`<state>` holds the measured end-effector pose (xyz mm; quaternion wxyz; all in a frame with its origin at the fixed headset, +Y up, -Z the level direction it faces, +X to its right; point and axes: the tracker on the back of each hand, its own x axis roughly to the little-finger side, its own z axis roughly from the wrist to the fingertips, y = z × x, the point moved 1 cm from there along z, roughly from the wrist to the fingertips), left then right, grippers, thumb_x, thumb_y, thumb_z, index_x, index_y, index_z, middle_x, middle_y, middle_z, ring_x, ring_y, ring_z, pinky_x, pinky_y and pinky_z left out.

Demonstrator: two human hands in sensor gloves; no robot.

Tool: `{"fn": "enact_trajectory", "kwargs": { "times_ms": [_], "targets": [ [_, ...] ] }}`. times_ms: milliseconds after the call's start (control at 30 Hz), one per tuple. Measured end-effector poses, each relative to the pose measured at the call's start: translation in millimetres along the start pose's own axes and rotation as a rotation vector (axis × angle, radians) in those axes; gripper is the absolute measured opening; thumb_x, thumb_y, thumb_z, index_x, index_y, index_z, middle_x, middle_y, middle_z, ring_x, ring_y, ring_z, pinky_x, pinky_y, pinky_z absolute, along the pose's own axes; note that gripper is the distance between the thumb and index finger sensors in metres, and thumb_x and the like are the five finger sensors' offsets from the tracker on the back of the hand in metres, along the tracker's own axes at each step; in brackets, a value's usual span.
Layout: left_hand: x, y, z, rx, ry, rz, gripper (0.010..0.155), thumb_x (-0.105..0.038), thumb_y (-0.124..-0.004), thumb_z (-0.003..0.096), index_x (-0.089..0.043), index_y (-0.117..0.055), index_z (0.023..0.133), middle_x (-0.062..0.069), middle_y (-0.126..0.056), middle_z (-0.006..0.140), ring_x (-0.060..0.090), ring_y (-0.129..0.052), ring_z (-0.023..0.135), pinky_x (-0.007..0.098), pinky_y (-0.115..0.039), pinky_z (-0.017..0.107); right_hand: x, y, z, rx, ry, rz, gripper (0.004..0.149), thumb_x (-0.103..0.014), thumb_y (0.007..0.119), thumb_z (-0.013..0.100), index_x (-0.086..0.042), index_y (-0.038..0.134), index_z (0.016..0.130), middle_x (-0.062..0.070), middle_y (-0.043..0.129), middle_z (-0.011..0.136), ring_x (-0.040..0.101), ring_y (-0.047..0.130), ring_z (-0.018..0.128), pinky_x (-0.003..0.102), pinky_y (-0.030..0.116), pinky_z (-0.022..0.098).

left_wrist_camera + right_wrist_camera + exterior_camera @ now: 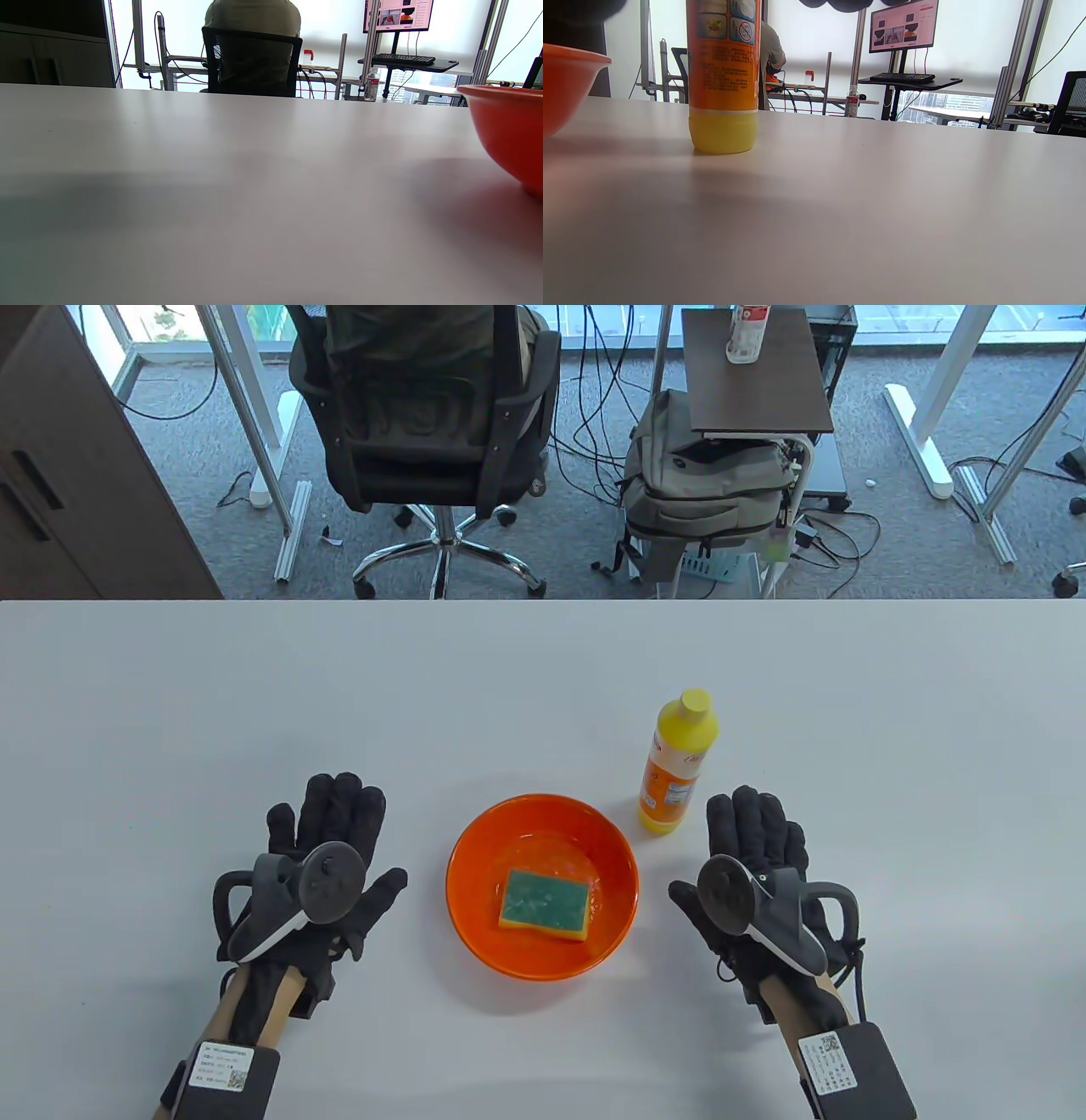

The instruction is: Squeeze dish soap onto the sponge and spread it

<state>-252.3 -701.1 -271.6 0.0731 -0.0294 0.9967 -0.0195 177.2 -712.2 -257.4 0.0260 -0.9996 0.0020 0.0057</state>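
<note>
A green-topped yellow sponge (544, 904) lies in an orange bowl (475, 857) at the table's front middle. A yellow dish soap bottle (676, 763) with an orange label and a closed yellow cap stands upright just behind and to the right of the bowl. My left hand (335, 836) rests flat on the table left of the bowl, fingers spread, empty. My right hand (755, 840) rests flat right of the bowl, just in front of the bottle, empty. The right wrist view shows the bottle (723, 76) and the bowl's rim (568, 59). The left wrist view shows the bowl's side (509, 127).
The white table (254, 712) stretches wide behind and beside the hands. Beyond its far edge stand an office chair (424, 415), a backpack (704, 483) and a small side table (755, 373).
</note>
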Motion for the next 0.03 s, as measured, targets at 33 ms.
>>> {"fn": "enact_trajectory", "kwargs": {
  "times_ms": [33],
  "targets": [
    [-0.2,0.2,0.0,-0.002,-0.001,0.002,0.085,-0.07,-0.06,0.0388,-0.037,-0.027,0.11,-0.007,-0.02,0.123,0.021,-0.017,0.12,0.06,-0.021,0.085,0.4,-0.1,0.0,0.0,0.002,0.001,0.098,-0.07,0.067,0.033,-0.026,0.021,0.107,0.008,0.022,0.117,0.037,0.034,0.108,0.053,0.039,0.078]
  ]
}}
